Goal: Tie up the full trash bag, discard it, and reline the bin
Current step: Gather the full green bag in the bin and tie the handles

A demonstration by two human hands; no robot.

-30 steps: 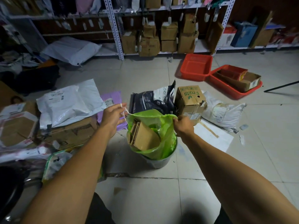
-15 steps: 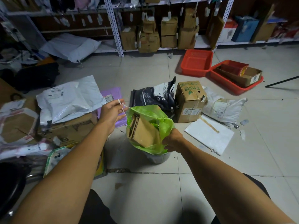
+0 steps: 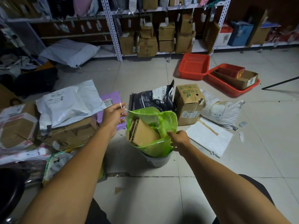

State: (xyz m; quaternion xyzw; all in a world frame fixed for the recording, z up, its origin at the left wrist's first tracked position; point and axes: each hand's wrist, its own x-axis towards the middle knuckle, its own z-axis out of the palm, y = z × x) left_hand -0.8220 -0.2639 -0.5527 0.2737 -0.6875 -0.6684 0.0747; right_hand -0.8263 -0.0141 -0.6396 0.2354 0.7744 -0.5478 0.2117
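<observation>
A green trash bag (image 3: 166, 122) sits in a small grey bin (image 3: 157, 160) on the tiled floor, with folded cardboard (image 3: 142, 132) sticking up inside. My left hand (image 3: 113, 116) pinches the bag's white drawstring (image 3: 124, 109) and holds it taut to the left of the bag's mouth. My right hand (image 3: 180, 139) is at the near right rim of the bag, fingers on the green plastic; whether it grips the rim I cannot tell.
Behind the bin lie a dark printed bag (image 3: 152, 98) and a "Fruits" cardboard box (image 3: 188, 104). White foam board (image 3: 208, 136) lies right. Parcels and boxes (image 3: 68, 120) crowd the left. Red baskets (image 3: 194, 67) and shelving (image 3: 113, 29) stand beyond.
My right hand left the far right rim and came down to the near right side of the bag. The left hand drew the drawstring out leftward, narrowing the bag's mouth.
</observation>
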